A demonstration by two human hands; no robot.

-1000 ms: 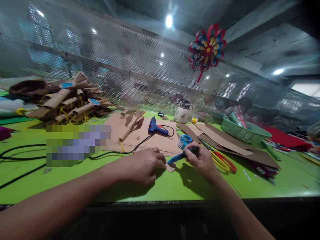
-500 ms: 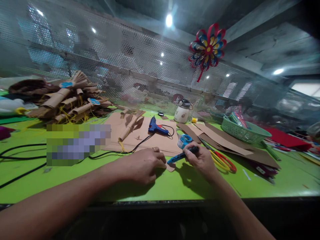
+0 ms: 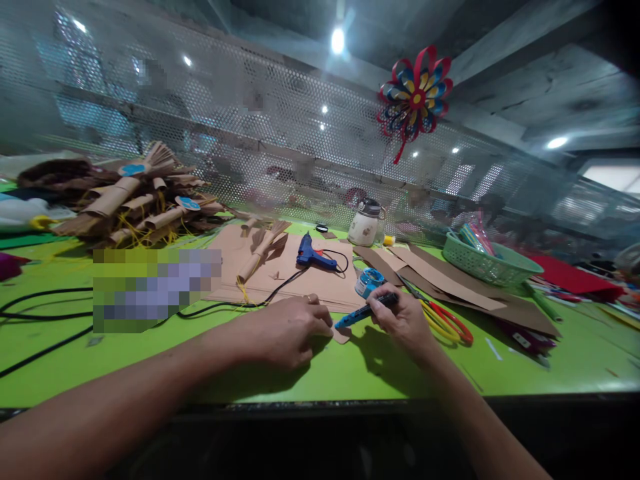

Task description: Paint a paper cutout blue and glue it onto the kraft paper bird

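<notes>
Bare green tabletop (image 3: 340, 383) is leaving room along its near side, while the glue gun (image 3: 315, 257) and its black cord (image 3: 287, 285) are blocking the way beyond the left hand (image 3: 295, 330), and a tape roll (image 3: 369, 283) and scissors (image 3: 454, 317) are crowding the right hand (image 3: 400, 320).

background person (image 3: 159, 107) | behind mesh panel (image 3: 285, 130) | shifted further left

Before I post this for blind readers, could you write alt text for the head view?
A right hand holds a blue pen to a small brown paper piece beside the left hand on a green table. Beyond lie a blue glue gun on brown sheets and, to the left, heaped paper bundles.
</notes>
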